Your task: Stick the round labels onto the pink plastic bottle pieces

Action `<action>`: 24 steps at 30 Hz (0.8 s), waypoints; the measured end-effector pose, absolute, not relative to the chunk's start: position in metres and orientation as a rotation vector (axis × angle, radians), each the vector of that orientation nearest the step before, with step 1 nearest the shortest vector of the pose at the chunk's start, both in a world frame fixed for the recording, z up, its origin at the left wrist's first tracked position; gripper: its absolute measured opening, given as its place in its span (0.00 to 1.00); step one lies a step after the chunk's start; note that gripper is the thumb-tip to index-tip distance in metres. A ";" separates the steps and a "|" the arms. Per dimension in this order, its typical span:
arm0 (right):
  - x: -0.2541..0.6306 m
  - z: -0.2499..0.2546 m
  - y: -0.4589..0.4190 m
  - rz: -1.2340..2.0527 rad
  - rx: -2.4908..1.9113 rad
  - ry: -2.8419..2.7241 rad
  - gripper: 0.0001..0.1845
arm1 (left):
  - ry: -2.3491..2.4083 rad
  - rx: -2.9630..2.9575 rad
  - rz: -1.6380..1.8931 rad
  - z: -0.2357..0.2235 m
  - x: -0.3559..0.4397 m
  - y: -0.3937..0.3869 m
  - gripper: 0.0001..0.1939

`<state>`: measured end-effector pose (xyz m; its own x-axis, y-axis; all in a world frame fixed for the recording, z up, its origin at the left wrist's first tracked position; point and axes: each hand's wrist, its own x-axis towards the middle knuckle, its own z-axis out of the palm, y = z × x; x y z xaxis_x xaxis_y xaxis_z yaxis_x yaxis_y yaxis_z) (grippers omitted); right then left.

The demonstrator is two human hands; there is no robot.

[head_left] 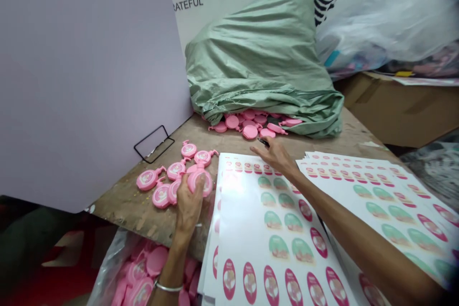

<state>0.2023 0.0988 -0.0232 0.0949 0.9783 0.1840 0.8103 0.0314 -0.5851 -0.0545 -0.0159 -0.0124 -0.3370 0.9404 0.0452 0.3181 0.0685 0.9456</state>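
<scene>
My left hand (189, 203) is closed around a pink round plastic piece (201, 180), thumb pressed on its face, at the left edge of a sticker sheet (247, 229). Several pink pieces with stickers (168, 179) lie on the wooden table just left of it. My right hand (276, 155) reaches forward over the top of the sticker sheet, fingers stretched out flat, fingertips near a small dark object (263, 142) and the loose pink pieces (251, 126) spilling from a green bag (265, 62).
A second stack of sticker sheets (387, 196) lies to the right. A lilac board (86, 71) stands at the left on a black wire stand (154, 143). A clear bag of pink pieces (139, 272) sits below the table edge. Cardboard boxes (401, 105) and plastic bags are behind.
</scene>
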 end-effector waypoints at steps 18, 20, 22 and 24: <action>0.171 -0.014 0.098 0.250 -1.626 -2.068 0.31 | 1.306 1.150 1.371 -0.010 -0.039 -0.001 0.16; 0.164 -0.006 0.058 0.280 -1.321 -2.190 0.29 | 1.108 0.965 1.256 -0.012 -0.025 0.000 0.21; 0.157 -0.002 0.027 0.325 -1.180 -2.229 0.26 | 0.995 0.867 1.184 -0.013 -0.013 -0.004 0.24; 0.155 -0.003 0.012 0.445 -1.160 -2.225 0.25 | 0.962 0.790 1.192 -0.015 -0.006 -0.009 0.24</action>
<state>0.1550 0.0115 -0.0028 -0.4502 0.8247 0.3423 0.6295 0.5650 -0.5333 -0.0057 -0.0092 -0.0152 0.0898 0.9784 -0.1863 -0.3884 0.2067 0.8980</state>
